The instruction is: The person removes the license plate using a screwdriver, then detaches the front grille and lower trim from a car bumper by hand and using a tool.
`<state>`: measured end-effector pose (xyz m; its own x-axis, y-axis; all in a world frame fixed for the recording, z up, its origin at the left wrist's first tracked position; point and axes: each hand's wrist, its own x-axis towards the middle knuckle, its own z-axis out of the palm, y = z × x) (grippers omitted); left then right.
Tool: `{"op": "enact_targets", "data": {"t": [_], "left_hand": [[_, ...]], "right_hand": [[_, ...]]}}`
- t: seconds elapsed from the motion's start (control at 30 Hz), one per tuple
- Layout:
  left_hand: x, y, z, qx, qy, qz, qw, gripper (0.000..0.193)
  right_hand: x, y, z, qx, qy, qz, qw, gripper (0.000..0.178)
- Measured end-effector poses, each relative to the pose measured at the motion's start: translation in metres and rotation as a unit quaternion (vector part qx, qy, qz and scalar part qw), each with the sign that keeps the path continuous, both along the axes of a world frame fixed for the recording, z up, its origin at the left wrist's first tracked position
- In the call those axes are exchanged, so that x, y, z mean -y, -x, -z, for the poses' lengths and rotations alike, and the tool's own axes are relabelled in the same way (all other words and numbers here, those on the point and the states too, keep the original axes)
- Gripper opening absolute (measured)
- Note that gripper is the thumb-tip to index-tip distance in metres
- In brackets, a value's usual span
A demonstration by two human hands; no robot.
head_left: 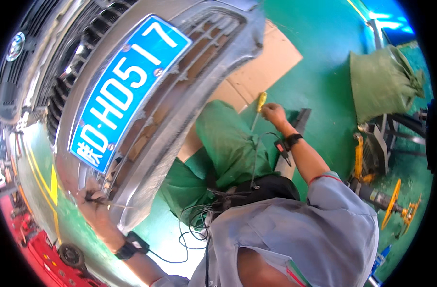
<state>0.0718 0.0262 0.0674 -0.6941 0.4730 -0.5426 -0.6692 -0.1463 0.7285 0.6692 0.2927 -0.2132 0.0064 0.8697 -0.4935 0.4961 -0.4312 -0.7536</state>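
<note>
The fingers of my left hand (91, 198) are curled at the lower left end of the car's grey front bumper (146, 191). From that hand a thin, light rod (120, 205) sticks out to the right, with something dark at the fingers; its kind is unclear. Out to the right, away from the bumper, my right hand (275, 115) is closed on a screwdriver (261, 101) by its yellow handle. The screwdriver's shaft points down toward my green-trousered knee. A blue licence plate (132, 88) is fixed on the bumper, above its lower grille opening.
Cardboard (271, 62) lies on the green floor beneath the bumper. A tied green sack (383, 83) stands at the right, above equipment with yellow parts (391, 203). Black cables (194, 220) hang by my waist. Red equipment (46, 260) is at the lower left.
</note>
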Motion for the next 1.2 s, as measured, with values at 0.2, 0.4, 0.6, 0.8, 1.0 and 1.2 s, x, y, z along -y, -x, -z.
{"op": "enact_targets", "data": {"t": [0.2, 0.4, 0.6, 0.8, 1.0, 1.2], "left_hand": [[-0.054, -0.157, -0.048, -0.254, -0.057, 0.202, 0.944, 0.012], [-0.089, -0.256, -0.058, -0.705, -0.035, 0.376, 0.6, 0.029], [-0.08, -0.26, -0.034, -0.774, 0.017, 0.341, 0.533, 0.058], [-0.063, -0.205, -0.005, -0.755, 0.163, 0.305, 0.557, 0.07], [-0.038, -0.133, 0.042, -0.756, 0.294, 0.261, 0.523, 0.054], [-0.044, -0.136, 0.044, -0.77, 0.289, 0.247, 0.512, 0.057]], "right_hand": [[-0.001, 0.103, -0.192, -0.197, -0.068, -0.158, 0.965, 0.032], [0.074, 0.174, -0.281, -0.476, 0.228, -0.303, 0.793, 0.043], [0.081, 0.193, -0.286, -0.543, 0.374, -0.089, 0.746, 0.038], [0.054, 0.209, -0.293, -0.379, 0.156, -0.184, 0.894, 0.033], [0.013, 0.19, -0.312, -0.156, 0.008, -0.238, 0.959, 0.034], [-0.008, 0.183, -0.322, -0.112, -0.016, -0.278, 0.954, 0.047]]}}
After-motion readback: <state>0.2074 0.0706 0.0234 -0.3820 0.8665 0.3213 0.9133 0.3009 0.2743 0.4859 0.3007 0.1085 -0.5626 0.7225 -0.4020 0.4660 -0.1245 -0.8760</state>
